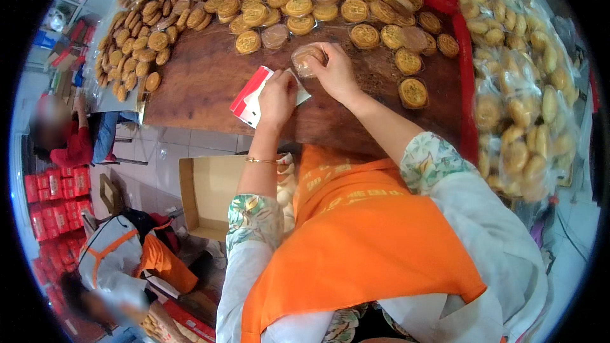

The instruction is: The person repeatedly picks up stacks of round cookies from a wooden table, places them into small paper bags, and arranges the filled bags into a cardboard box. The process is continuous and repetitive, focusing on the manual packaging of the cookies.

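Observation:
My left hand point(277, 97) has its fingers curled on a flat red-and-white paper packet point(252, 90), tilted over the wooden table. White paper shows beneath and beside the fingers. Close by on the right, my right hand point(337, 72) grips a round pastry point(309, 58) in clear plastic wrap, thumb on its near side. Part of that pastry is hidden by the fingers. Beyond the hands lie several golden, mooncake-like pastries with pressed tops, such as one wrapped pastry point(364, 36) just past my right hand and another point(413, 93) to its right.
A red divider point(467, 81) bounds the wooden tabletop point(205, 81) on the right, with bagged buns point(519, 105) beyond it. Small round pastries point(138, 52) are heaped at left. An open cardboard box point(209, 195) stands below the near edge. Two other people are at left, near stacked red boxes point(55, 209).

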`<state>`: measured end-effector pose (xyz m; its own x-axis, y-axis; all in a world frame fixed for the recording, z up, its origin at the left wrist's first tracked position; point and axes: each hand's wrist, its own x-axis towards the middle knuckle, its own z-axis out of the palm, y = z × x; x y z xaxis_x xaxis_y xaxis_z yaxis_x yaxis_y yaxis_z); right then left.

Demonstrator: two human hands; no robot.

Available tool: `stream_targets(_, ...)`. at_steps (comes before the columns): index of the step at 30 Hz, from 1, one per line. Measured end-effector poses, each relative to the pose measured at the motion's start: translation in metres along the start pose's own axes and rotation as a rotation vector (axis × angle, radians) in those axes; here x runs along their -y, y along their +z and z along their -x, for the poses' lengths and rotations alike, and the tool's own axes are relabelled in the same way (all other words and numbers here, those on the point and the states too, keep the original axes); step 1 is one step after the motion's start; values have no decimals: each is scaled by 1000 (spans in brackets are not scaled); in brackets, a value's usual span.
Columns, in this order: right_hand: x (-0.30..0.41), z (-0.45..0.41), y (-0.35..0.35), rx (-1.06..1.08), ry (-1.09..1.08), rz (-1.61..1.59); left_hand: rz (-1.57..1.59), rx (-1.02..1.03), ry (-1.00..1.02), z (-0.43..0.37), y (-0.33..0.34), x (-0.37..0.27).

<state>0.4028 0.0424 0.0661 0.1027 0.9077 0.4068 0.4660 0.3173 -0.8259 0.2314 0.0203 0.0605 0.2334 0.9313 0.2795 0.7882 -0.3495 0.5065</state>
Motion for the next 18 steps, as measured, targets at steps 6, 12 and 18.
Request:
stream_targets(6, -9, 7, 11, 7, 111, -69, 486, -120, -192, 13, 8, 13)
stream_targets(12, -4, 7, 17, 21, 162, -221, 730, -145, -277, 16, 10, 15)
stream_targets(18, 0, 12, 18, 71, 104, -96, 661, -233, -232, 20, 7, 5)
